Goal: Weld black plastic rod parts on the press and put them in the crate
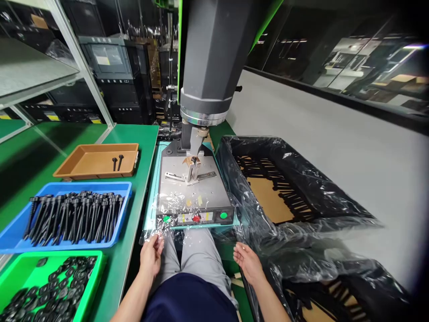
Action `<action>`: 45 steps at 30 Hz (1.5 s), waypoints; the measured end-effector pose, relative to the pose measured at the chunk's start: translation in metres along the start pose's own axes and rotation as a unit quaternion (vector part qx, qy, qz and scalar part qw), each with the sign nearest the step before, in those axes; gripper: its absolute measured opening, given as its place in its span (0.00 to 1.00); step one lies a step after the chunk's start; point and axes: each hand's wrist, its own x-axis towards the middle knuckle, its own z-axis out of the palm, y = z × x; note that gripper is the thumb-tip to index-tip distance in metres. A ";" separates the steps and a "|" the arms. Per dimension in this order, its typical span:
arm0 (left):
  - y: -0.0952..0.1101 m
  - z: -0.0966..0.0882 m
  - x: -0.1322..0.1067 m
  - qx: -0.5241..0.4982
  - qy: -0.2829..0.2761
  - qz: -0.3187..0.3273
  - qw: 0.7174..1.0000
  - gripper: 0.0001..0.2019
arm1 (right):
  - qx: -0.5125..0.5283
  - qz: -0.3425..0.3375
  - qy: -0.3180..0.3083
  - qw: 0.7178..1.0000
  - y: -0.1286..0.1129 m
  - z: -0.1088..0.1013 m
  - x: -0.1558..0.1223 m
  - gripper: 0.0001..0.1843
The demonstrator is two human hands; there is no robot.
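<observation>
A thin clear plastic bag [191, 237] stretches over my lap and the front of the machine base. My left hand [152, 256] pinches its near left edge. On the other side my right hand [248, 263] has its fingers curled at the bag's right edge, by the dark plastic liner. Behind the bag stands a bench press machine with a metal plate [170, 190], and a small fixture [192, 171] sits under its pointed head [197, 138]. A green button [223, 215] and a red button [196, 218] show on the front panel.
To the left are a brown tray [90, 156] with two black bolt-like parts, a blue tray [128, 190] of long black parts and a green tray [97, 268] of black round parts. Right stand plastic-lined bins [301, 179] with rows of black parts on cardboard.
</observation>
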 end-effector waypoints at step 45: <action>0.018 -0.008 -0.048 0.233 -0.208 0.043 0.949 0.22 | -0.303 -0.609 -0.180 0.710 -0.205 0.274 0.030 0.13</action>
